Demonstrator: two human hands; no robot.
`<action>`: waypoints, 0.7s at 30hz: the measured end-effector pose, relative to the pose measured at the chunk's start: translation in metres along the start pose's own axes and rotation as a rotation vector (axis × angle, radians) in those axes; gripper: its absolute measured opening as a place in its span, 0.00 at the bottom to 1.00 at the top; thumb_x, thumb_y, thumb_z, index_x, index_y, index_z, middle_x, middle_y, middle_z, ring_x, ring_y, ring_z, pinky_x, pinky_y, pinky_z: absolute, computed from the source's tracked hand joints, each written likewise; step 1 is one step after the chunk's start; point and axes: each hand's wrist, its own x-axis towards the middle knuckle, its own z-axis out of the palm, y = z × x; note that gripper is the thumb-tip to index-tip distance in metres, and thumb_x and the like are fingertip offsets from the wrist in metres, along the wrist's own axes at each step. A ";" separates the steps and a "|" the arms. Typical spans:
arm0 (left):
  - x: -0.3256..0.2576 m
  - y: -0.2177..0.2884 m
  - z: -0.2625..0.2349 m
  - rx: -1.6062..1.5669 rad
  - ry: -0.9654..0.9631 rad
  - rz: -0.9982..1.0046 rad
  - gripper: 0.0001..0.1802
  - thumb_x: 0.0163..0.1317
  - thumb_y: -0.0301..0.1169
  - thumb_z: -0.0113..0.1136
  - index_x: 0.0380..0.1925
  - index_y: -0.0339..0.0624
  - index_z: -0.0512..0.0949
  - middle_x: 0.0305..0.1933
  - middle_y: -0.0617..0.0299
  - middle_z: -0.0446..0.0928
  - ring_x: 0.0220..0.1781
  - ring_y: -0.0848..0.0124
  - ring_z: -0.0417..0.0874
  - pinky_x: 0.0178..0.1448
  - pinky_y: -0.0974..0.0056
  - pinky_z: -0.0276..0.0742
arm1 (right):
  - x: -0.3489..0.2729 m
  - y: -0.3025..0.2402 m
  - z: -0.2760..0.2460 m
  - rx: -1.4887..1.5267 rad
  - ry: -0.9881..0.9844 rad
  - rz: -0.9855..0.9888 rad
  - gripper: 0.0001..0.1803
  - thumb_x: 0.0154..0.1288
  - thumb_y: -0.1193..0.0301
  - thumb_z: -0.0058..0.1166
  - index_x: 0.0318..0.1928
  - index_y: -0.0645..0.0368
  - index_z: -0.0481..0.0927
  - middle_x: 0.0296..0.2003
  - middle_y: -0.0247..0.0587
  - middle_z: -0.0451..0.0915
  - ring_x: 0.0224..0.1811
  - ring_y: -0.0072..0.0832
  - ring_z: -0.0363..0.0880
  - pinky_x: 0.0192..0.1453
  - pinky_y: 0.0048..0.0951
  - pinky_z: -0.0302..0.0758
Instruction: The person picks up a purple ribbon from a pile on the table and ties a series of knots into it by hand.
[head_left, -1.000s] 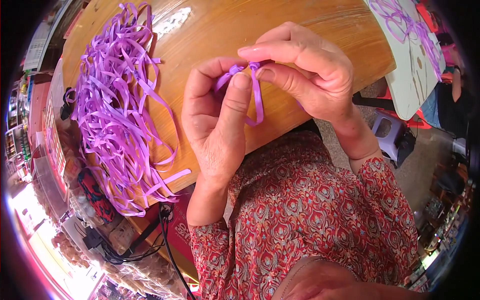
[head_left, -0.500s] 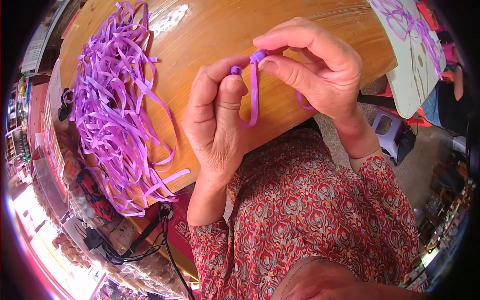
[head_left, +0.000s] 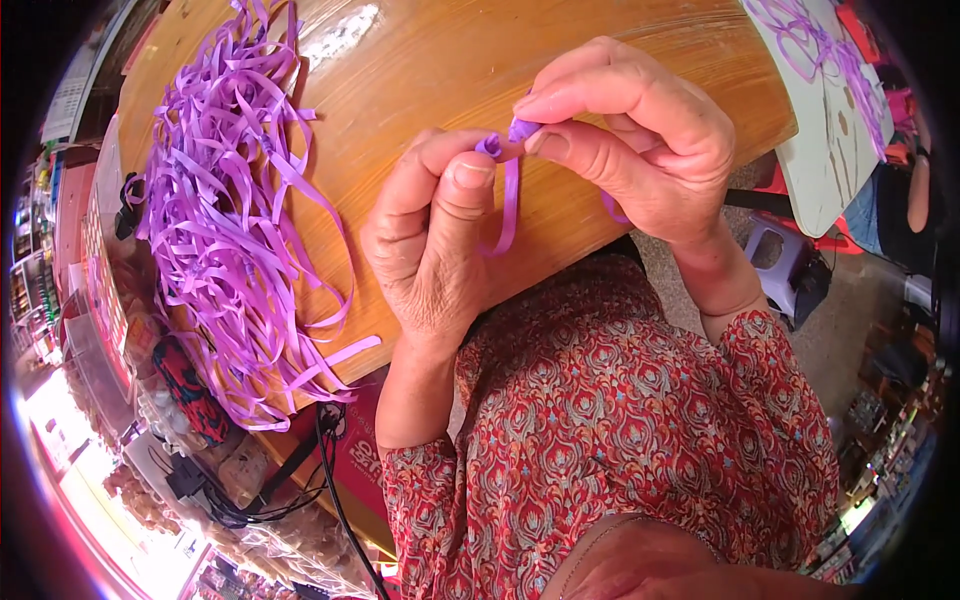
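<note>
While pinching the purple ribbon strip between left hand thumb and forefinger and right hand fingertips above the wooden table, judged best kept taut, fold creased tight, loose pile well apart.

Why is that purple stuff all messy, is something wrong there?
Nothing looks broken. The purple strips lie in a loose tangle on the wooden table, some hanging over its edge. The left hand and right hand pinch one purple strip between them.
</note>
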 end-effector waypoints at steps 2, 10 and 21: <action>0.000 -0.001 0.002 -0.020 0.008 -0.004 0.08 0.65 0.28 0.54 0.37 0.34 0.78 0.27 0.69 0.70 0.29 0.83 0.66 0.33 0.77 0.61 | -0.001 0.000 0.000 0.040 0.021 0.022 0.11 0.51 0.88 0.59 0.37 0.70 0.78 0.35 0.47 0.78 0.37 0.27 0.77 0.41 0.22 0.75; 0.000 -0.001 -0.001 0.023 -0.085 0.036 0.09 0.67 0.29 0.52 0.39 0.34 0.78 0.31 0.68 0.70 0.31 0.82 0.67 0.36 0.77 0.63 | -0.002 0.005 0.001 0.065 0.013 0.039 0.10 0.55 0.88 0.56 0.39 0.70 0.78 0.36 0.46 0.78 0.39 0.26 0.77 0.42 0.21 0.75; 0.004 0.005 0.018 -0.101 0.070 0.023 0.14 0.66 0.28 0.52 0.49 0.33 0.73 0.31 0.63 0.77 0.25 0.82 0.74 0.25 0.80 0.65 | -0.004 0.008 0.010 0.496 0.136 0.380 0.14 0.63 0.82 0.51 0.50 0.68 0.73 0.38 0.40 0.79 0.39 0.20 0.78 0.43 0.19 0.76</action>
